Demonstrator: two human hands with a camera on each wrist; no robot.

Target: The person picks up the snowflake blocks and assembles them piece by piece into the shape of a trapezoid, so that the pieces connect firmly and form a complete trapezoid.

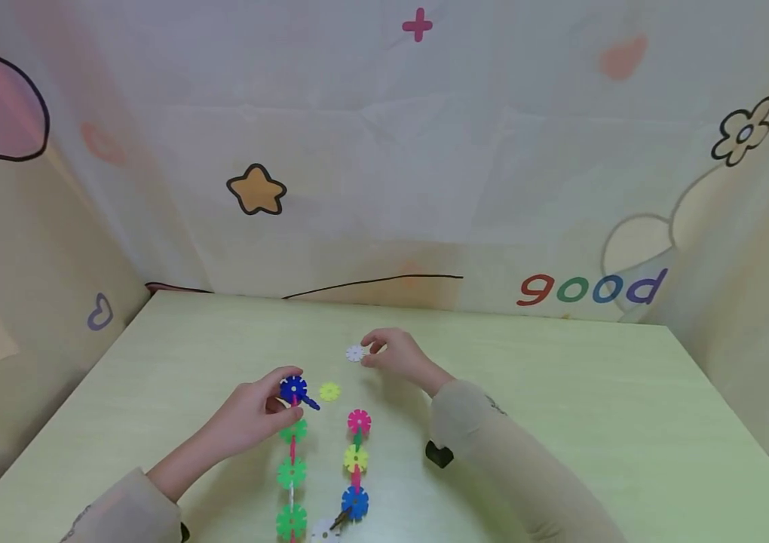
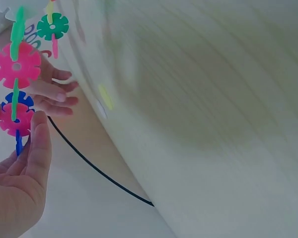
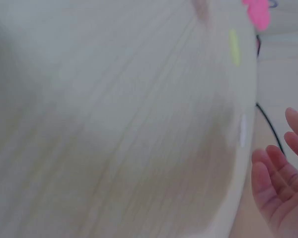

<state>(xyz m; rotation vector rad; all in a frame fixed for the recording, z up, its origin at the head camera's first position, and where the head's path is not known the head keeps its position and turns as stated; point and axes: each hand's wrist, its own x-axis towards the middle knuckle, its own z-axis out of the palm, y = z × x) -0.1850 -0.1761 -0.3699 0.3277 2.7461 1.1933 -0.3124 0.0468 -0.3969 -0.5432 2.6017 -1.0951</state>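
Note:
My left hand (image 1: 252, 407) grips the far end of a chain of slotted plastic snowflake discs, fingers and thumb around the dark blue disc (image 1: 293, 388). Green discs (image 1: 292, 473) follow toward me, linked by pink and white discs seen edge-on. In the left wrist view a pink disc (image 2: 17, 65) is part of this chain. My right hand (image 1: 399, 358) hovers with loosely bent fingers beside a loose white disc (image 1: 353, 353). The right wrist view shows a gap between those fingers (image 3: 262, 183) and the white disc (image 3: 243, 130), and nothing in the grasp.
A loose yellow disc (image 1: 329, 391) lies between the hands. Right of the held chain runs another row with a pink disc (image 1: 359, 421), a yellow one and a blue disc (image 1: 355, 502), reaching a white disc (image 1: 326, 532) at the bottom edge. A printed curtain (image 1: 384, 181) hangs behind the table.

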